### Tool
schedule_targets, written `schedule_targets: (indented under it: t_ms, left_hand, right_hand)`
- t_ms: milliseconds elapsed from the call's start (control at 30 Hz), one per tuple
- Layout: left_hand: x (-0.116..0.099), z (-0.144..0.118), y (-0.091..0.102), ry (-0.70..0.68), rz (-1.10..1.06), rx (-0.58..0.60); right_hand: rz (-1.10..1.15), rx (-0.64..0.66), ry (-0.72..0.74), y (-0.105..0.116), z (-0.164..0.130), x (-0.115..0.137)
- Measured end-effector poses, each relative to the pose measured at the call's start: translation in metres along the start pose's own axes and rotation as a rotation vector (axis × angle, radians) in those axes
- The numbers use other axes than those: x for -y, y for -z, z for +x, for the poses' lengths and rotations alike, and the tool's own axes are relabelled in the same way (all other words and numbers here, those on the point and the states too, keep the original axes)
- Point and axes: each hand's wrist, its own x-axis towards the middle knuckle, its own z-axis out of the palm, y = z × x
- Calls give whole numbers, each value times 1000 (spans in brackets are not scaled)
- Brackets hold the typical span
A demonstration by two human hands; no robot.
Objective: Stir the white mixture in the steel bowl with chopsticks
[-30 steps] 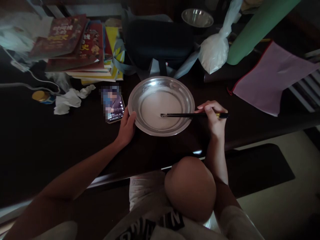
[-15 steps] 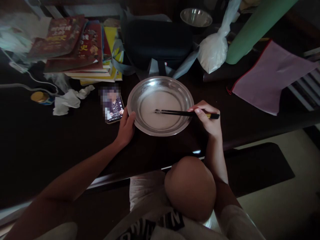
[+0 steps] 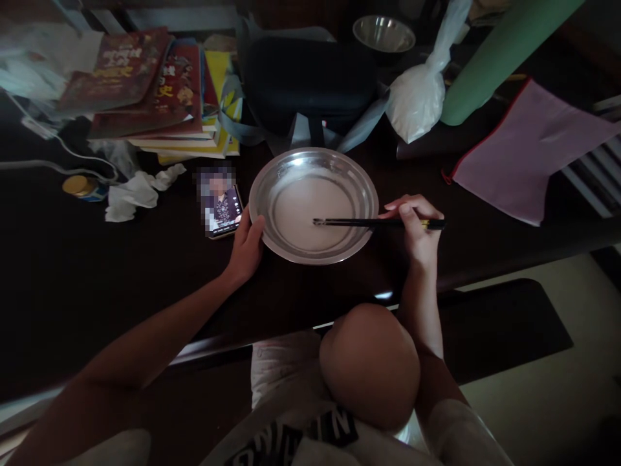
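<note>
A round steel plate [image 3: 272, 175] with pale liquid in it rests on the dark table [image 3: 97, 272]. My left hand [image 3: 246, 246] grips the plate's near left rim. Black chopsticks [image 3: 359, 222] lie almost level across the plate's right side, their tips dipped in the liquid near the middle. My right hand [image 3: 416, 232] holds them by the far end, just past the right rim.
A phone [image 3: 220, 206] with a lit screen lies left of the plate, crumpled tissue [image 3: 136, 194] and a small jar [image 3: 80, 186] further left. Stacked books [image 3: 155, 90], a dark case [image 3: 305, 77], a white plastic bag [image 3: 417, 97], a steel bowl [image 3: 383, 32] and a pink folder [image 3: 524, 149] crowd the back.
The chopstick tips went left across the liquid, then back right to about where they were a second ago. My left hand has stayed on the rim.
</note>
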Motion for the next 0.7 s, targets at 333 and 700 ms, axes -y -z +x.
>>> schedule_targets:
  t_ms: [333, 700]
  left_hand:
    - [1, 0, 1, -15, 17, -8]
    - [0, 0, 0, -36, 47, 15]
  right_hand:
    - [-10, 3, -8, 0, 0, 0]
    - [15, 33, -1, -1, 1, 1]
